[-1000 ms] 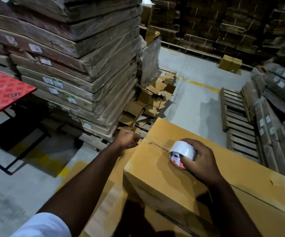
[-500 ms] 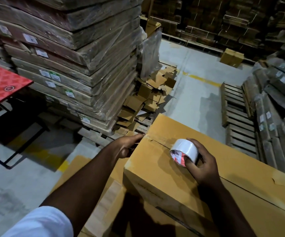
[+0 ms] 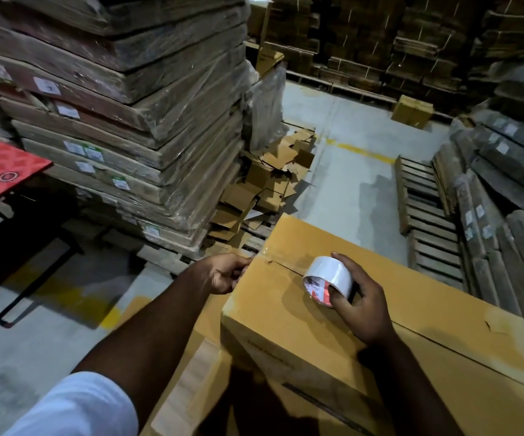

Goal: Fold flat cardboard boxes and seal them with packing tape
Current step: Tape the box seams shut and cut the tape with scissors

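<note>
A folded brown cardboard box (image 3: 286, 322) lies in front of me with its top flaps closed along a centre seam. My right hand (image 3: 359, 306) grips a roll of white packing tape (image 3: 328, 280) standing on the seam. A strip of clear tape runs from the roll to the box's far left edge. There my left hand (image 3: 224, 273) presses the tape end over the edge with curled fingers. More flat brown cardboard (image 3: 188, 372) lies under the box.
A tall shrink-wrapped stack of flat cartons (image 3: 122, 121) stands at the left on a pallet. Loose cardboard scraps (image 3: 267, 184) lie behind the box. A red table (image 3: 0, 165) is at far left, empty wooden pallets (image 3: 427, 215) and leaning bundles at right.
My left hand has moved from off the box's corner onto the edge, bringing the tape end down on it. My right hand and the roll have stayed on the seam.
</note>
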Demonstrator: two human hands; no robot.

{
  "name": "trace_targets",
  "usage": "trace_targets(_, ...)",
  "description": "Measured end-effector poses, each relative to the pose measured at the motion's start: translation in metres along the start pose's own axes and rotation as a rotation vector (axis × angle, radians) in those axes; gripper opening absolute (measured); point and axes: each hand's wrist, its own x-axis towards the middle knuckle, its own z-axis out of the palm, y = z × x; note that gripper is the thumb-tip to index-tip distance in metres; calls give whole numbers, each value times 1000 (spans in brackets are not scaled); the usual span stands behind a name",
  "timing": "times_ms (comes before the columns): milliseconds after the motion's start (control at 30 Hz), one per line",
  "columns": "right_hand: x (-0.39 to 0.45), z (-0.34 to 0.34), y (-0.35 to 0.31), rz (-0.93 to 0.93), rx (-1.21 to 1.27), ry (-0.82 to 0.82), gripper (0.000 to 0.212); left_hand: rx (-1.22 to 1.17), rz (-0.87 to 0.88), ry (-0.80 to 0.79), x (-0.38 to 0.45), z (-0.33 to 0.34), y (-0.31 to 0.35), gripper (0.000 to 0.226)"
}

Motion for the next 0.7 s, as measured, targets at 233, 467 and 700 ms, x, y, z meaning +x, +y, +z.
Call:
trace_targets(233,1,0,4,-23,-40,11,62,578,352,357,-3,10,-9,15)
trace_targets(467,-1,1,5,20,-118,24,67,485,804,443,-4,5,-20,27)
trace_targets(700,0,0,17,-35,-335,60,60,1508,1019,118,-86,79,-39,82)
